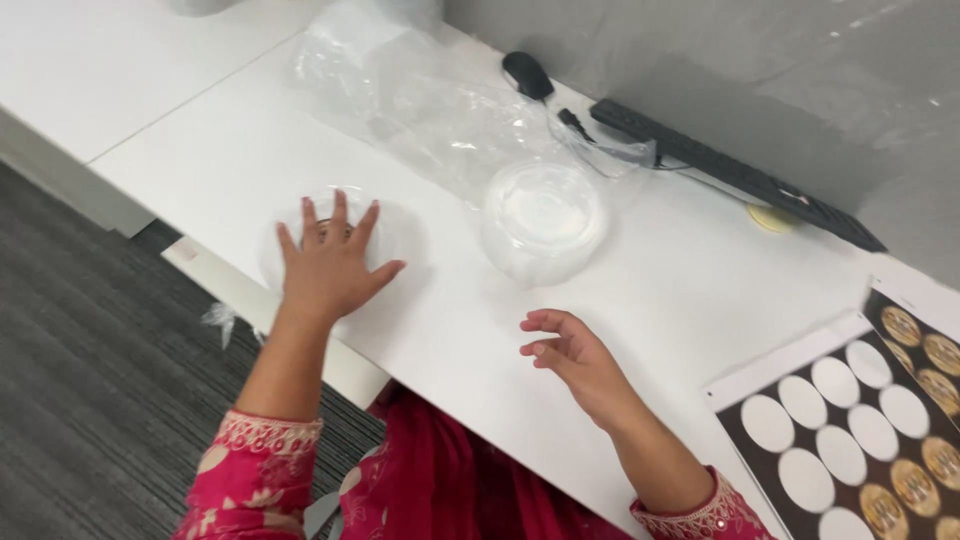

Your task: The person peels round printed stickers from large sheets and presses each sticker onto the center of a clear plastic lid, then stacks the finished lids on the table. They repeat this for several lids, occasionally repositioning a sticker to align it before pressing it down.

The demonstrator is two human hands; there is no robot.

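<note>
Two hands are seen: the left hand (pixel 330 262) is spread flat on a clear plastic lid (pixel 285 245) near the desk's (pixel 690 290) edge; the right hand (pixel 572 355) hovers empty, fingers loosely curled. Thin, light and slippery, the lid is probably best pinched at its rim.

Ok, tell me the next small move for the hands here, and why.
Probably bring the right hand across to the clear lidded container. The left hand lies flat on its lid, fingers spread, pinning it to the white desk, while the right hovers empty and half-curled beside it.
</note>
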